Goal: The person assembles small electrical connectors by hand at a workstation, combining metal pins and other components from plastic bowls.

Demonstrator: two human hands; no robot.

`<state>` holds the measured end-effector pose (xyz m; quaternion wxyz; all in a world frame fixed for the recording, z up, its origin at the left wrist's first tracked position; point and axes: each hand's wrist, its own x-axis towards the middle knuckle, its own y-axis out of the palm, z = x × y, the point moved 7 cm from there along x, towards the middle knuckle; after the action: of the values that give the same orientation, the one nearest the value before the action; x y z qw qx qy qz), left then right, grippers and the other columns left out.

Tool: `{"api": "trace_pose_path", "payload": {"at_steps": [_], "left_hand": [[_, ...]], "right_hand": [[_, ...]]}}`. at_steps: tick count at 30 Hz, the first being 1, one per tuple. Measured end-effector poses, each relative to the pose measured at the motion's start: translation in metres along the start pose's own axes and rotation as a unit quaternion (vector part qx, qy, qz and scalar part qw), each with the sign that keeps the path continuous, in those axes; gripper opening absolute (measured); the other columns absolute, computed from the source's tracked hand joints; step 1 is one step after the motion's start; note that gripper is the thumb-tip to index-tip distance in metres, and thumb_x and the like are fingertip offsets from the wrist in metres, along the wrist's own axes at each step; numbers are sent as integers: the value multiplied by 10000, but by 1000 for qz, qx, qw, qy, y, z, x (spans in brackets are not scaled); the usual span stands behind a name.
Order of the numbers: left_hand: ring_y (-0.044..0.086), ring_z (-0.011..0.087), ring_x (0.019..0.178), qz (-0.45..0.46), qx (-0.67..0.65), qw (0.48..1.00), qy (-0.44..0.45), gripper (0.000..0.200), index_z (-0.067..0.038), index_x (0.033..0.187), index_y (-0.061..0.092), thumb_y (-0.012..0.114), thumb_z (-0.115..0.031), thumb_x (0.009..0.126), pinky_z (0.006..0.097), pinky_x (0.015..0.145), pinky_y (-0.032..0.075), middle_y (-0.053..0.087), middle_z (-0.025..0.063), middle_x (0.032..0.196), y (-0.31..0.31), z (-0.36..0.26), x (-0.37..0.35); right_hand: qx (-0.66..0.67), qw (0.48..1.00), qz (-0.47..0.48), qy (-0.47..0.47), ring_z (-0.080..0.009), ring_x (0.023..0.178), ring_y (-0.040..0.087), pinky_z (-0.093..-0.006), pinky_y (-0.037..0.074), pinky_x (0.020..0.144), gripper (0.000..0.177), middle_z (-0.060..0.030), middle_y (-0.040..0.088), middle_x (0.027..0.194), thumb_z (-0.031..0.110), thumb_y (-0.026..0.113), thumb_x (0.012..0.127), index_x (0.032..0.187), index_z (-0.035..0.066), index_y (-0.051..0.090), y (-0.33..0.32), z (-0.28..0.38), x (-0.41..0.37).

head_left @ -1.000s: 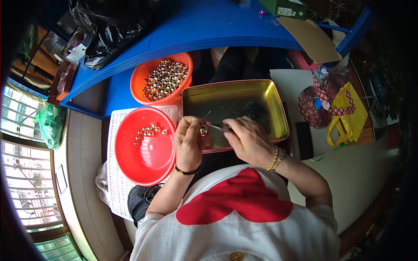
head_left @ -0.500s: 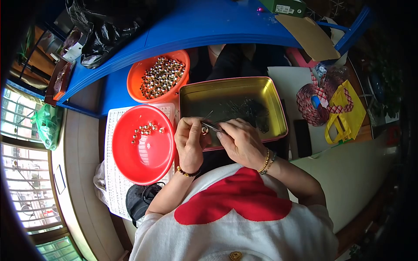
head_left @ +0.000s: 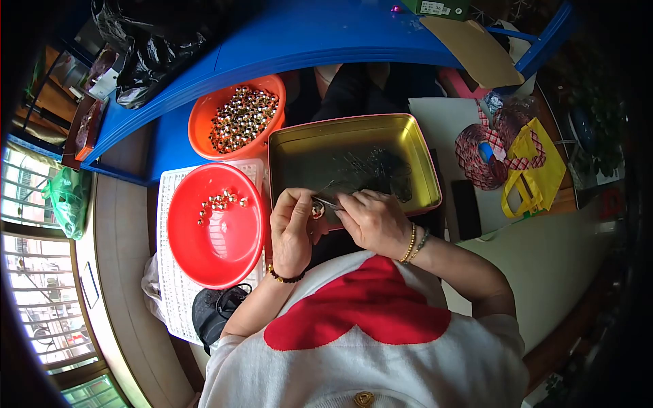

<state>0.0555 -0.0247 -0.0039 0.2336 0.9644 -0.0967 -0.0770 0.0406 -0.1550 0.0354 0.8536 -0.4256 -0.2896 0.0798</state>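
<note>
My left hand (head_left: 292, 228) is closed on a small shiny gold bell (head_left: 317, 209), held near the front edge of a gold-lined tin (head_left: 286, 160). My right hand (head_left: 375, 219) pinches a thin metal tool (head_left: 328, 202), whose tip points at the bell. Dark thin wire-like pieces (head_left: 381, 166) lie inside the tin beyond my hands. At the left, a red bowl (head_left: 221, 258) holds several shiny bells (head_left: 221, 199). Behind it, an orange bowl (head_left: 197, 129) is filled with many more small shiny pieces (head_left: 245, 119).
A blue table (head_left: 299, 34) spans the back, with a black plastic bag (head_left: 146, 54) on it. White basket (head_left: 170, 292) under the red bowl. To the right are a phone (head_left: 466, 209), rolled checked ribbon (head_left: 476, 160) and a yellow bag (head_left: 544, 170).
The whole view has shifted slightly, so most things appear a little further left. Both hands remain together around the bell and tool.
</note>
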Motion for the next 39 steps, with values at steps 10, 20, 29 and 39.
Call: {"api": "trace_pose_path", "payload": {"at_steps": [10, 20, 29, 39], "left_hand": [[489, 61, 727, 12, 190, 972, 137, 317, 10, 1160, 436, 559, -39, 872, 181, 627, 412, 507, 29, 873, 12, -13, 1], [391, 120, 390, -24, -56, 956, -287, 534, -52, 852, 534, 317, -533, 937, 218, 349, 281, 463, 42, 563, 7, 9, 7], [517, 123, 553, 65, 28, 973, -222, 514, -44, 1030, 497, 334, -522, 935, 217, 425, 393, 543, 66, 718, -5, -7, 13], [505, 128, 746, 81, 329, 914, 222, 340, 35, 1095, 537, 626, -192, 857, 241, 672, 423, 545, 77, 870, 4, -53, 4]], "right_hand": [[-23, 1000, 7, -11, -265, 645, 602, -362, 495, 575, 135, -104, 558, 664, 145, 589, 804, 804, 38, 507, -10, -2, 11], [-118, 978, 133, -108, -228, 647, 592, -339, 489, 592, 144, -77, 542, 651, 165, 596, 802, 776, 58, 504, -19, 0, 8], [-9, 989, 100, -111, -258, 608, 584, -359, 471, 561, 135, -103, 536, 637, 132, 595, 798, 763, 43, 499, -21, 9, 17], [374, 913, 102, 127, -308, 494, 542, -357, 378, 455, 268, -156, 485, 543, 147, 513, 899, 685, 2, 447, 0, 11, 5]]}}
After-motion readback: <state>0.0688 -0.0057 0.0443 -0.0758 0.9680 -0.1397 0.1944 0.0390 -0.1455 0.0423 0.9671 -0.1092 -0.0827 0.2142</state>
